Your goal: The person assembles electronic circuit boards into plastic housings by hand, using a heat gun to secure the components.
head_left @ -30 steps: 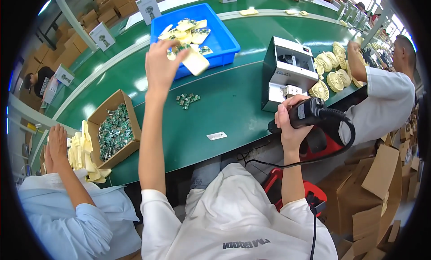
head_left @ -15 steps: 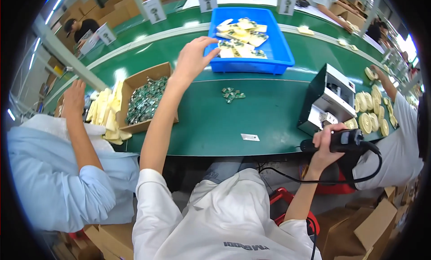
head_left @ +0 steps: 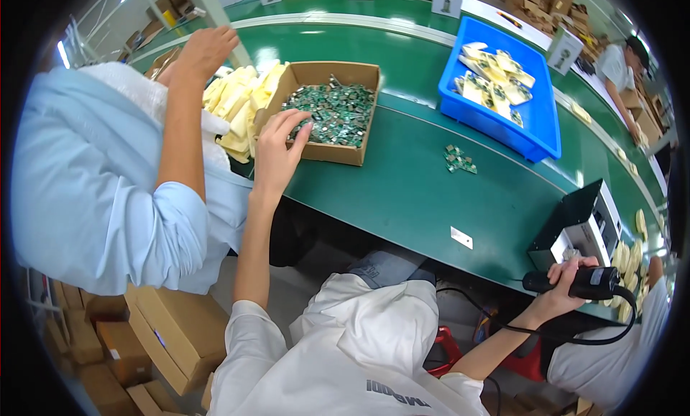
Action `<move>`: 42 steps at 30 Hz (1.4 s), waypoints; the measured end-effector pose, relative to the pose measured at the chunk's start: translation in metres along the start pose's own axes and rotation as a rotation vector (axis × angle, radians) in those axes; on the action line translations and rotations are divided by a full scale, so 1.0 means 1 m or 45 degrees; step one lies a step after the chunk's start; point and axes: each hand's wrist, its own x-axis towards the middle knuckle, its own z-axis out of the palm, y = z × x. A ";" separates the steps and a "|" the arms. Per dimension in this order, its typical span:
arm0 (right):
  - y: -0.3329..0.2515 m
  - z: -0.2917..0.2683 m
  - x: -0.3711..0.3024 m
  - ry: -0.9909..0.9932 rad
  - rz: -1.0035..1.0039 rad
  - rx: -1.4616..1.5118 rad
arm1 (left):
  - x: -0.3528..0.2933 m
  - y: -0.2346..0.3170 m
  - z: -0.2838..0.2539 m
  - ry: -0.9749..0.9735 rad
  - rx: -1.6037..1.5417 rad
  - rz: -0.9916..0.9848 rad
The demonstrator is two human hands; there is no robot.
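Observation:
My left hand (head_left: 279,151) hovers at the near left edge of an open cardboard box (head_left: 341,155). Its thumb and fingers are apart, with nothing visible between them. Small green circuit boards (head_left: 334,114) fill the box. Gripped in my right hand (head_left: 563,285) is a black electric screwdriver (head_left: 596,282), its bit pointing left past the table's near edge. Just beyond it stands a black and silver boxy machine (head_left: 575,218). A small cluster of circuit boards (head_left: 458,160) and a flat silver plate (head_left: 461,237) lie on the green table.
Cream plastic parts with circuit boards (head_left: 496,78) lie in a blue tray (head_left: 539,144). Long cream parts (head_left: 241,100) are piled beside the box, near a co-worker's light-blue sleeve (head_left: 172,222). Round cream parts (head_left: 627,266) sit at the right. A black cable (head_left: 503,333) hangs from the screwdriver.
My left hand has moved from the blue tray to the cardboard box. The view has turned left. The screwdriver stays in my right hand.

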 end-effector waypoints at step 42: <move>0.047 -0.038 0.051 -0.179 -0.251 -0.418 | -0.034 -0.050 0.053 0.770 0.220 0.318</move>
